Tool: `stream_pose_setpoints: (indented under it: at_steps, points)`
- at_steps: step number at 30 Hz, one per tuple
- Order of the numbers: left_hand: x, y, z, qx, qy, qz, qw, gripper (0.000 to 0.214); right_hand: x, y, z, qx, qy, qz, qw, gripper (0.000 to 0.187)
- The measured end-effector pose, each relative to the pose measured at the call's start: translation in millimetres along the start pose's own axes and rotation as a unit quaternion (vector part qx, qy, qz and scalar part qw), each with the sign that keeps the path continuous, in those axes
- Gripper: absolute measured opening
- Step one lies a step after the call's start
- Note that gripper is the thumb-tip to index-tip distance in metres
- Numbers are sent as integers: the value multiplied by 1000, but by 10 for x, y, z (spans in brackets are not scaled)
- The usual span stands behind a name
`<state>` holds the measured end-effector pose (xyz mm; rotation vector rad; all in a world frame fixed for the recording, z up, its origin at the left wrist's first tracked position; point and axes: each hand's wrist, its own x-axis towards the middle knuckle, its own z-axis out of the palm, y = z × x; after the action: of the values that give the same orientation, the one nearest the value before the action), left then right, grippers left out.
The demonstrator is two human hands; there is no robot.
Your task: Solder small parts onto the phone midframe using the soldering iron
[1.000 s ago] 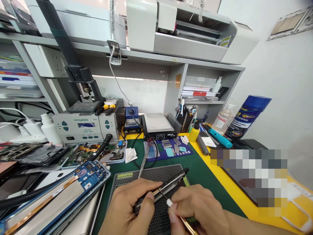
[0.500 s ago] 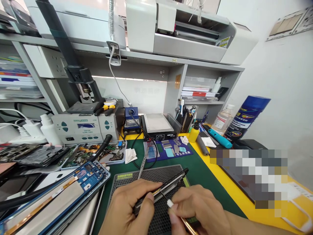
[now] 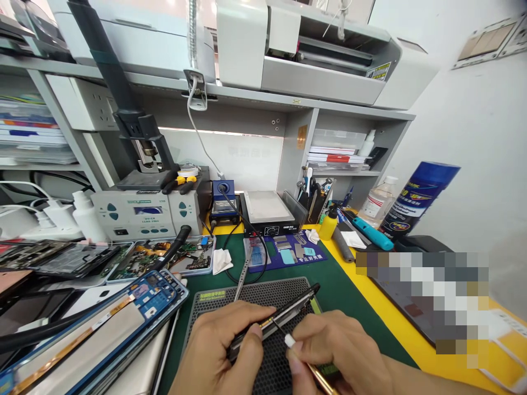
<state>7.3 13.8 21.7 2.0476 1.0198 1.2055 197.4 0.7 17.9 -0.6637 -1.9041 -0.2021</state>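
My left hand [image 3: 220, 345] grips a dark phone frame [image 3: 288, 311] on its edge, tilted up to the right over a black perforated mat [image 3: 255, 293]. My right hand [image 3: 333, 351] pinches a slim gold-handled tool with a white collar [image 3: 290, 341]. Its thin dark tip touches the side of the phone frame, close to my left thumb. Both hands are closed, at the bottom centre of the head view.
An opened blue phone [image 3: 107, 323] lies at the left, with trays of circuit boards [image 3: 164, 258] behind it. A grey rework station [image 3: 140, 211], a small heating plate [image 3: 267, 211], a yellow bottle [image 3: 328, 224] and a blue spray can [image 3: 415, 197] stand at the back. Metal tweezers [image 3: 242, 271] lie on the green mat.
The view has shifted slightly to the left. My hands and the phone frame keep the same pose.
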Motion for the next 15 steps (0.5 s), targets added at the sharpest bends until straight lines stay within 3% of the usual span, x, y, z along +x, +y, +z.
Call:
stream_pose_setpoints:
  at_steps: [8, 15]
  points:
    - [-21, 0, 3, -1, 24, 11, 1000, 32, -5, -28, 8, -4, 12, 2, 1000, 21]
    - [-8, 2, -1, 2, 0, -3, 1000, 32, 9, -17, 0, -11, 0, 2, 1000, 22]
